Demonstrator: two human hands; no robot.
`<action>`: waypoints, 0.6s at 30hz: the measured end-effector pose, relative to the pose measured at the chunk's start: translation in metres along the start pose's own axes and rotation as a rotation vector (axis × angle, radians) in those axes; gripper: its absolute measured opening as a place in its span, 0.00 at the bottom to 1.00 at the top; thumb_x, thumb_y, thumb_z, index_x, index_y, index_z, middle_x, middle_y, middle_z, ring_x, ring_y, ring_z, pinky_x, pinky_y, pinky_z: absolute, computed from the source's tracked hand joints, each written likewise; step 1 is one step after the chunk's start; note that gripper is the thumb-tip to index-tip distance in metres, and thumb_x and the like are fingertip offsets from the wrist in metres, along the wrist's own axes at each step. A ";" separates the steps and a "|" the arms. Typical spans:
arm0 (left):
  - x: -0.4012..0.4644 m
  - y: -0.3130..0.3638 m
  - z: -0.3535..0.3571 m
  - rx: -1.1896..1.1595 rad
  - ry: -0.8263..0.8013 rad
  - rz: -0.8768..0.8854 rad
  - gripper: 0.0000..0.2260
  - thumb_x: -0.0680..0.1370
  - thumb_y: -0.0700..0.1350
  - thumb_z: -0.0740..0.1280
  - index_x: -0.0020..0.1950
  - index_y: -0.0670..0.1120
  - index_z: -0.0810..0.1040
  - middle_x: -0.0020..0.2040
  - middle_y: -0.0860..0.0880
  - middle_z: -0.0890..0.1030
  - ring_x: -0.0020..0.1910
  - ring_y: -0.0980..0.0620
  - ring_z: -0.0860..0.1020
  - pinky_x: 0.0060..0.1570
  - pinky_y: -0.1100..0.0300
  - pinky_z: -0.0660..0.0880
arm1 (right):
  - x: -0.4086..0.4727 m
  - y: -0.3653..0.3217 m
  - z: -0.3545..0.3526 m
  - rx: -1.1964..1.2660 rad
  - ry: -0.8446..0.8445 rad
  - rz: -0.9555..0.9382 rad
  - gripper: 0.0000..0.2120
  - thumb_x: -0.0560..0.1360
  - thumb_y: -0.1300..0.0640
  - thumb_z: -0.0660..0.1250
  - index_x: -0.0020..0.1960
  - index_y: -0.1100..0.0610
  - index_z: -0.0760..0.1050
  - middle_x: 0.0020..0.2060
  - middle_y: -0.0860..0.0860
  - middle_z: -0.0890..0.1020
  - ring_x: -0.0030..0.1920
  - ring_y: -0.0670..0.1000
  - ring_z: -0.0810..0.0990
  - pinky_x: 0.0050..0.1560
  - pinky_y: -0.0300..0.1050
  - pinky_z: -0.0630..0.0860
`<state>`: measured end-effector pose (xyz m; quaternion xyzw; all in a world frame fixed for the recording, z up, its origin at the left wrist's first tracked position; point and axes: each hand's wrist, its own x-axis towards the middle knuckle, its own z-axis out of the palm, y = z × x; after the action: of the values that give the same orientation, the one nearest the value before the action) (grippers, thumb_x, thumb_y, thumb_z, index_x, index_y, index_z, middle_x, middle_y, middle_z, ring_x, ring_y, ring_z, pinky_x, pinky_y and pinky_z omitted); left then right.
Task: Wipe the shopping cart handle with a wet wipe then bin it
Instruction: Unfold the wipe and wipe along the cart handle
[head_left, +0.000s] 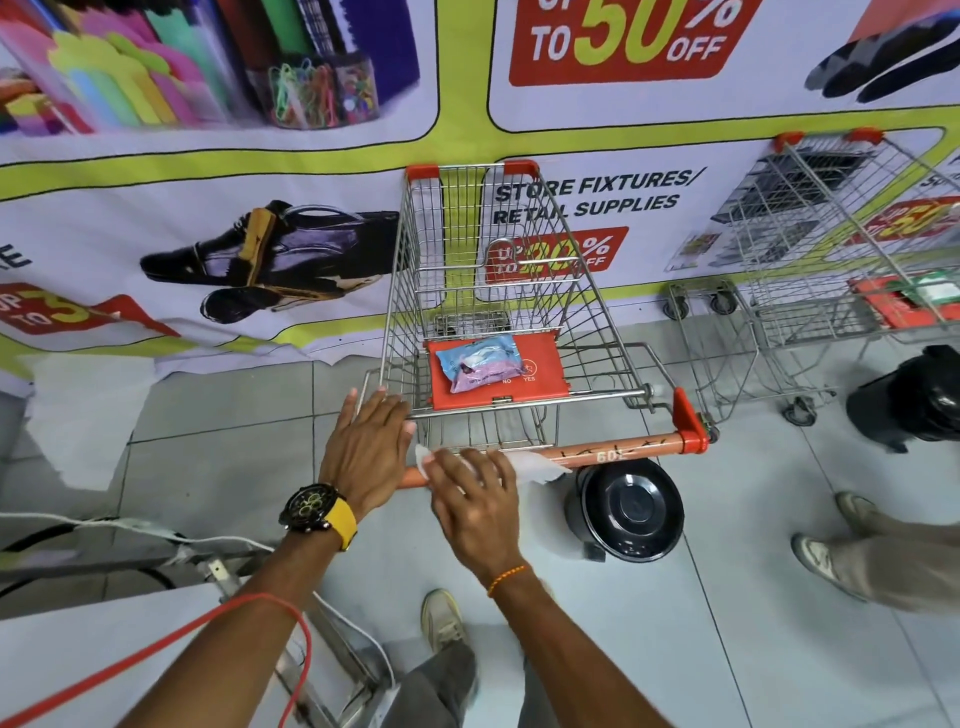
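A wire shopping cart (498, 291) stands in front of me with its orange handle (613, 454) running across the middle. My right hand (475, 504) presses a white wet wipe (535, 464) flat onto the left part of the handle; the wipe sticks out to the right of my fingers. My left hand (366, 447), with a yellow-strapped watch on the wrist, rests with fingers apart on the cart's left rear corner, holding nothing. A pack of wet wipes (480, 361) lies on the cart's red child seat flap. A black pedal bin (626, 512) with its lid closed stands on the floor just under the handle's right half.
A second wire cart (831, 270) stands to the right against the banner wall. Another black bin (914, 400) sits at the right edge. A person's feet and trouser legs (857, 551) are at the right. Cables and a metal frame (234, 571) lie at the lower left.
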<state>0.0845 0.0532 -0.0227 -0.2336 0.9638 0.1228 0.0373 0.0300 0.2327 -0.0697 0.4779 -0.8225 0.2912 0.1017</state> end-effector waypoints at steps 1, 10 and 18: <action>0.002 0.002 0.001 -0.030 -0.012 0.001 0.28 0.81 0.53 0.43 0.72 0.44 0.72 0.72 0.46 0.75 0.76 0.47 0.67 0.79 0.46 0.50 | 0.000 0.006 -0.002 -0.003 0.003 -0.010 0.16 0.80 0.55 0.68 0.67 0.50 0.79 0.64 0.48 0.82 0.61 0.57 0.79 0.70 0.55 0.66; 0.001 0.007 0.002 -0.105 -0.012 -0.052 0.24 0.82 0.50 0.48 0.71 0.43 0.73 0.71 0.43 0.77 0.75 0.45 0.69 0.79 0.47 0.52 | -0.026 0.089 -0.059 -0.072 0.071 0.234 0.15 0.80 0.54 0.66 0.65 0.52 0.81 0.64 0.50 0.84 0.64 0.58 0.79 0.73 0.57 0.67; 0.005 0.034 0.003 -0.201 -0.057 0.014 0.25 0.80 0.52 0.52 0.69 0.39 0.75 0.68 0.39 0.78 0.69 0.40 0.75 0.73 0.45 0.66 | -0.017 0.021 -0.027 0.009 -0.113 0.025 0.19 0.83 0.51 0.59 0.71 0.52 0.76 0.69 0.50 0.79 0.68 0.57 0.76 0.76 0.53 0.62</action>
<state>0.0647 0.0812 -0.0183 -0.2259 0.9468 0.2258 0.0402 0.0178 0.2691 -0.0635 0.4838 -0.8314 0.2689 0.0494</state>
